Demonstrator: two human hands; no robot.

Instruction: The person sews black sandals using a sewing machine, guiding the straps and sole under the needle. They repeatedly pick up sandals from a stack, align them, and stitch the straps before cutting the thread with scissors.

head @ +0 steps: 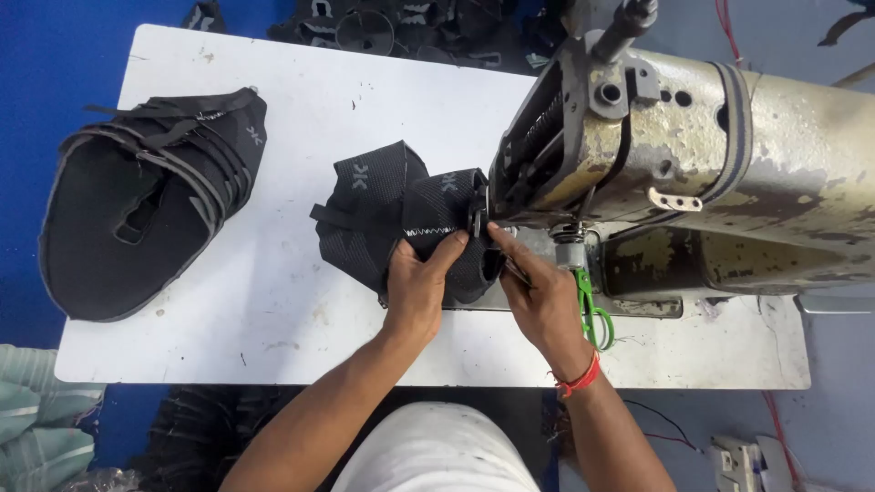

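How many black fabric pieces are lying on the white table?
2: one black fabric piece lies alone at the table's left; the other is at the sewing machine, held by both hands. More black pieces beyond the table's far edge may be hidden.

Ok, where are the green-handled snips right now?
The green-handled snips lie on the white table just right of the right hand, below the sewing machine.

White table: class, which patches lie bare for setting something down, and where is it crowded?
Bare: the near strip of the white table, the far middle, and between the stack of black pieces and the held piece. Crowded: around both hands at the sewing machine.
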